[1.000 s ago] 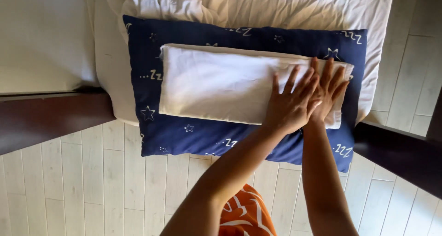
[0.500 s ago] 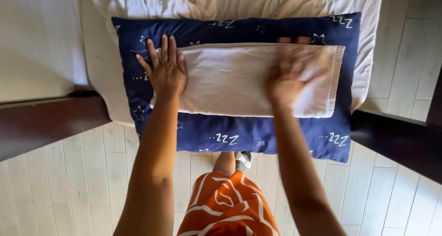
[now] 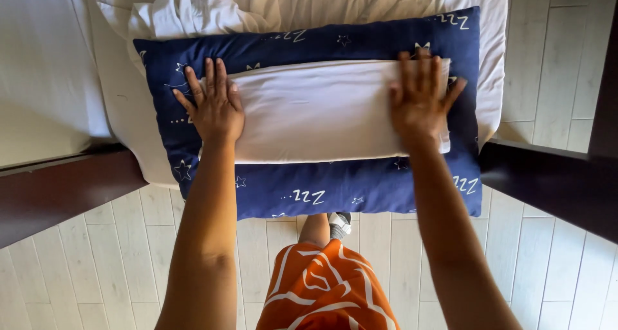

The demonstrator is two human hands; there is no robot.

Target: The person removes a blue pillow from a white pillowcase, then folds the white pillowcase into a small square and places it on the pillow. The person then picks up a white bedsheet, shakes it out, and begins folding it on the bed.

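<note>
Left hand: the left hand (image 3: 214, 105) lies flat, palm down, fingers spread a little, on the left end of the cloth (image 3: 322, 111); its thumb side reaches onto the pillow (image 3: 309, 188).
Right hand: the right hand (image 3: 420, 98) lies flat too, fingers fanned wide, pressed on the right end of the cloth, with the fingertips at its far edge.
Grip: neither hand pinches or clutches anything (both palms simply press down).
Cloth: white, folded into a long rectangle, lying lengthwise on the pillow and set toward its far side; a band of blue shows along the near edge and at both ends.
Pillow: dark blue with small white stars and letter marks, lying across the near edge of the bed (image 3: 96, 111); its near edge overhangs the floor (image 3: 96, 272).
Sheet: a rumpled white sheet (image 3: 257, 8) is bunched just beyond the pillow's far edge.
Frame: a dark wooden frame (image 3: 58, 195) runs at the left and right, near side of the bed.
Person: orange patterned clothing (image 3: 322, 291) shows low in the middle, with a shoe (image 3: 340, 224) just under the pillow's near edge.
Floor: pale planks.
</note>
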